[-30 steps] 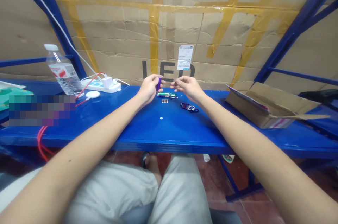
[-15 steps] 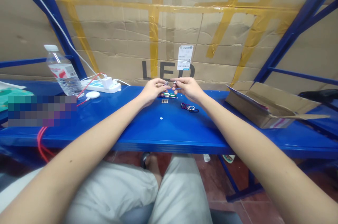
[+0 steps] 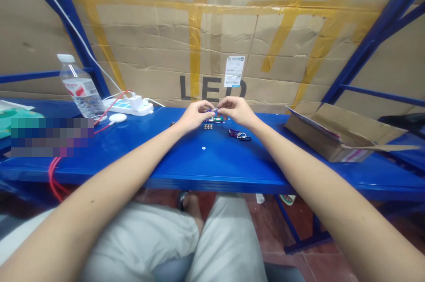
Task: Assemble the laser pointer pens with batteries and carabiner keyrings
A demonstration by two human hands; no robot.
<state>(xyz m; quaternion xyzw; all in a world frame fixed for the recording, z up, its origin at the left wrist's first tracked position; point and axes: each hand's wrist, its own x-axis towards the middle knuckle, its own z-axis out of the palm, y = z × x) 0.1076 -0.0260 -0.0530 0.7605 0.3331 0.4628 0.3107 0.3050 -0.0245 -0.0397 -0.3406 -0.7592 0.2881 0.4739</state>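
My left hand (image 3: 198,115) is closed, its thumb and fingers pinching a small metallic tube (image 3: 214,110). Against the other end of that tube, my right hand (image 3: 235,110) pinches with its fingertips; a small silvery piece there is mostly hidden by the fingers. Under the hands lie several slim coloured metal tubes (image 3: 217,119), green ones among them. Just in front of these, small round silvery pieces (image 3: 208,126) stand in neat rows. Several carabiners (image 3: 239,134), purple, silver and black, rest to the right, below my right wrist.
The blue table (image 3: 212,164) carries a water bottle (image 3: 81,89), a white power strip (image 3: 128,106) with cables, and a round white device (image 3: 117,118) at left. An open cardboard box (image 3: 338,136) stands at right. A large cardboard sheet (image 3: 159,47) rises behind. A white dot (image 3: 203,148) lies nearer me.
My hands have come together: the silvery piece in the right fingers now meets the tube in the left. The view has shifted very slightly.
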